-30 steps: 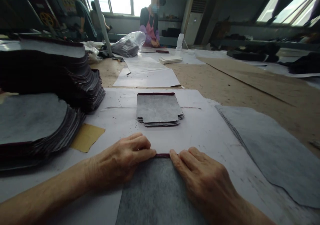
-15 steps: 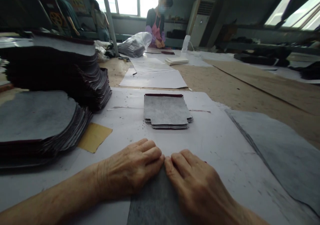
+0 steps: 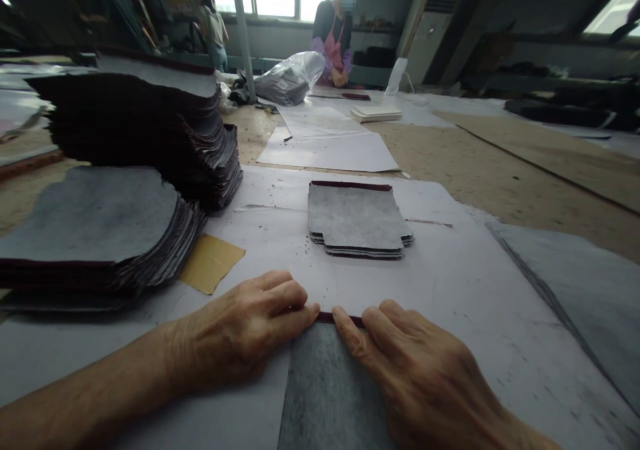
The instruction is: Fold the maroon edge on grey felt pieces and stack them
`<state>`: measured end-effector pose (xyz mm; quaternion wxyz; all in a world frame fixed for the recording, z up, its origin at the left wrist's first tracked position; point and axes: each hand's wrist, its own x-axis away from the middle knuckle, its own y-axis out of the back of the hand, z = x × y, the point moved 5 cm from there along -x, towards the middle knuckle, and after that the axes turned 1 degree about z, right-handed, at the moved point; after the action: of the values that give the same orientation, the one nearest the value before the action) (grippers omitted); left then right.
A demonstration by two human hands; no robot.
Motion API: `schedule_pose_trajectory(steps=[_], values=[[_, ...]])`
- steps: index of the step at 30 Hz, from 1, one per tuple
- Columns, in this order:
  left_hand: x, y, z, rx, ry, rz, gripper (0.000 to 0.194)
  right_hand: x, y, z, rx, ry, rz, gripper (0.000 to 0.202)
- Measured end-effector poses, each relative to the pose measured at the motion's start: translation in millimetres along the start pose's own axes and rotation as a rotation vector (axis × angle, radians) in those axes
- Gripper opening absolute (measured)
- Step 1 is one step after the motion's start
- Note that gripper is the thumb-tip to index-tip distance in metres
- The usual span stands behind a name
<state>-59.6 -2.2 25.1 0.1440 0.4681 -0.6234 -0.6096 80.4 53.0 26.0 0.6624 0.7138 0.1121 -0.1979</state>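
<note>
- White paper [image 3: 430, 263] covers part of the brown worktable [image 3: 430, 153], with a person in a pink apron [image 3: 333, 47] across it.
- One grey, felt-like piece [image 3: 320, 390] with a narrow dark-red strip [image 3: 326, 317] along its far edge lies flat on the paper, partly under the hands; that edge looks turned over and nearly straight, though the fingers hide much of it.
- Beyond it, a small neat stack of notched grey pieces [image 3: 355, 217] shows a similar dark-red edge, seemingly finished.
- Remaining work is hard to judge: layered grey sheets [image 3: 585, 277] at right show no red edge, while the curved-edged grey pile [image 3: 100, 217] at left does.
- Left hand [image 3: 250, 323]: fingers bent, fingertips at the strip; its thumb is hidden, so I cannot tell whether it pinches.
- Right hand [image 3: 425, 357]: half-curled, index fingertip on the strip, just beside the left; any grip underneath is out of view.
</note>
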Motion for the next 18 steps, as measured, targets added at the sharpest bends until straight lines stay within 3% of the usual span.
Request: schedule_pose_trajectory(steps=[7, 13, 18], values=[[2, -5.1, 4, -0.030, 0.003, 0.015, 0.033, -15, 1, 7, 0.081, 0.051, 0.095, 0.035], [7, 9.2, -6, -0.036, 0.070, -0.111, 0.035, -14, -12, 7, -0.208, 0.085, 0.001, 0.031], [12, 8.4, -32, -0.042, 0.284, 0.040, 0.028, -12, -18, -2, -0.333, 0.021, 0.050, 0.041]])
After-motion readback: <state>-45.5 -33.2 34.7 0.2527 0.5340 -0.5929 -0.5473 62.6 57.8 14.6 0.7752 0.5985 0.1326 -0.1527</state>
